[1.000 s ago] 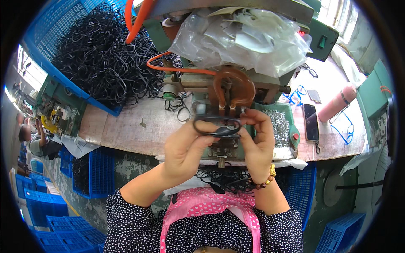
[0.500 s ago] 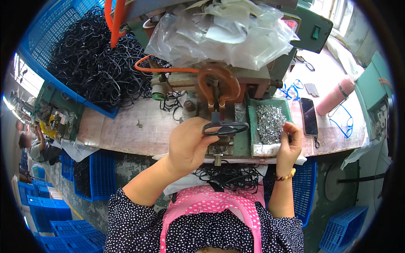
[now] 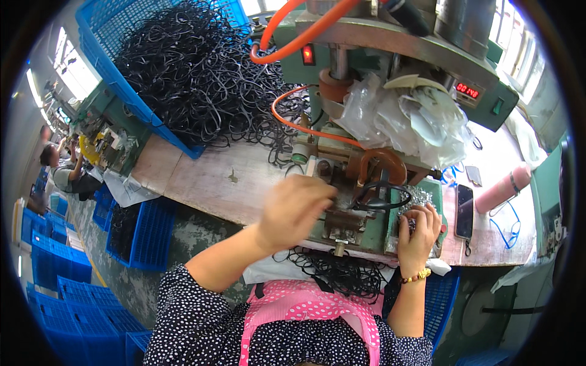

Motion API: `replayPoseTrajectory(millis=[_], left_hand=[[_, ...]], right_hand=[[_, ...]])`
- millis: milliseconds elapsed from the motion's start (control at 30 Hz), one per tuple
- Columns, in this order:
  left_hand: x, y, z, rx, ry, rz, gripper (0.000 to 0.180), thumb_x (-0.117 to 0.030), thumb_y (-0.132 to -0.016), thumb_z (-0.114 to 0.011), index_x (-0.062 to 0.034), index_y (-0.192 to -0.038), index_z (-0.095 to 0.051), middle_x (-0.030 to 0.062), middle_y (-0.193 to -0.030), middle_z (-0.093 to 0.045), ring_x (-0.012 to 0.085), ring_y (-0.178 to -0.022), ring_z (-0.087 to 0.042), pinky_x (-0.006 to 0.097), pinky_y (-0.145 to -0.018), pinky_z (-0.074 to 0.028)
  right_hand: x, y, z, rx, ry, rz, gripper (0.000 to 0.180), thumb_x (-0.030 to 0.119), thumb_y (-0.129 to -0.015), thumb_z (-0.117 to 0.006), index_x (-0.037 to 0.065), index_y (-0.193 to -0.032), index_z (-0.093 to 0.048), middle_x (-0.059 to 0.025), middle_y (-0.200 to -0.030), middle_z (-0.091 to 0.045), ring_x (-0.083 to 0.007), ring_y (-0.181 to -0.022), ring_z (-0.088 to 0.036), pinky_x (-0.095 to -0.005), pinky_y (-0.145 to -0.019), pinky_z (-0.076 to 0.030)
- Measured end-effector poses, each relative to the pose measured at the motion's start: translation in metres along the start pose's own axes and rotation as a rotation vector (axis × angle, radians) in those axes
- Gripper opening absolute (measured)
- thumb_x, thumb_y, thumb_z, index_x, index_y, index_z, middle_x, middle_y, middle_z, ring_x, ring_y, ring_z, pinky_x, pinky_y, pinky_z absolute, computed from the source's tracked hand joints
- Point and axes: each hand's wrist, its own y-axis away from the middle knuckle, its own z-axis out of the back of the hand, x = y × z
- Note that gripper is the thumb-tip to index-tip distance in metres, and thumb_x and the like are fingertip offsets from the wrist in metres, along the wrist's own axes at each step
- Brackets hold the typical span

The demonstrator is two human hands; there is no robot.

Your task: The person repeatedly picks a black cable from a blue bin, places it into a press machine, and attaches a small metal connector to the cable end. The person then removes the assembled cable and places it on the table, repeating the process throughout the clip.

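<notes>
A black eyeglass frame (image 3: 390, 205) sits at the machine's fixture (image 3: 345, 226), below a looped brown piece of the machine. My left hand (image 3: 296, 207) is to the left of the frame, apart from it and smeared by motion, so its fingers do not show clearly. My right hand (image 3: 421, 235) rests over the green tray (image 3: 392, 235) of small shiny metal pieces (image 3: 421, 196). Its fingers are curled in among the pieces; what they pinch is hidden.
A blue crate (image 3: 174, 135) heaped with black frames (image 3: 201, 79) stands at the left. Orange hoses (image 3: 287, 27) and plastic bags (image 3: 409, 116) hang by the machine. A phone (image 3: 464, 210), a pink bottle (image 3: 503, 190) and blue glasses (image 3: 508, 232) lie at the right. More black frames (image 3: 342, 271) rest on my lap.
My left hand has let go of the black eyeglass frame and moved away from it to the left. My right hand has come down into the metal pieces. The view has shifted.
</notes>
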Motion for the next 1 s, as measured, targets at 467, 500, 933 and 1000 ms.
replayPoseTrajectory(millis=[467,500,933,1000], left_hand=[[0.235,-0.065,0.136,0.04,-1.058,0.251,0.034,-0.008,-0.089,-0.066,-0.0215,-0.12,-0.073,0.0089,-0.121,-0.064,0.031,-0.108,-0.061,0.043,-0.092,-0.051],[0.241,-0.067,0.141,0.107,-1.138,0.23,0.036,-0.009,-0.086,-0.067,-0.0241,-0.119,-0.073,0.009,-0.125,-0.063,0.0307,-0.112,-0.061,0.043,-0.092,-0.051],[0.164,-0.057,0.163,-0.257,-0.79,0.236,0.012,-0.012,-0.096,-0.066,-0.0065,-0.103,-0.058,0.0084,-0.085,-0.065,0.0258,-0.073,-0.066,0.036,-0.065,-0.051],[0.141,-0.043,0.144,-0.36,-0.439,0.342,0.013,-0.013,-0.103,-0.057,-0.005,-0.108,-0.049,0.0071,-0.08,-0.065,0.0166,-0.06,-0.059,0.031,-0.056,-0.048]], right_hand=[[-0.005,0.007,-0.006,-0.134,-0.089,-0.063,0.005,0.006,-0.091,-0.065,0.005,-0.096,-0.064,-0.0096,-0.101,-0.068,-0.0331,-0.107,-0.061,-0.0495,-0.11,-0.036],[-0.006,0.008,-0.007,-0.152,-0.113,-0.093,0.005,0.006,-0.092,-0.065,0.004,-0.096,-0.065,-0.0096,-0.099,-0.068,-0.0332,-0.105,-0.06,-0.0483,-0.108,-0.038],[-0.009,0.012,-0.006,-0.249,-0.226,0.012,0.009,-0.001,-0.092,-0.064,0.003,-0.099,-0.068,-0.0098,-0.092,-0.067,-0.0285,-0.089,-0.063,-0.0455,-0.098,-0.047],[-0.01,0.012,-0.004,-0.224,-0.277,-0.011,0.01,-0.002,-0.092,-0.063,0.002,-0.099,-0.068,-0.0106,-0.095,-0.066,-0.0281,-0.091,-0.062,-0.0432,-0.095,-0.049]])
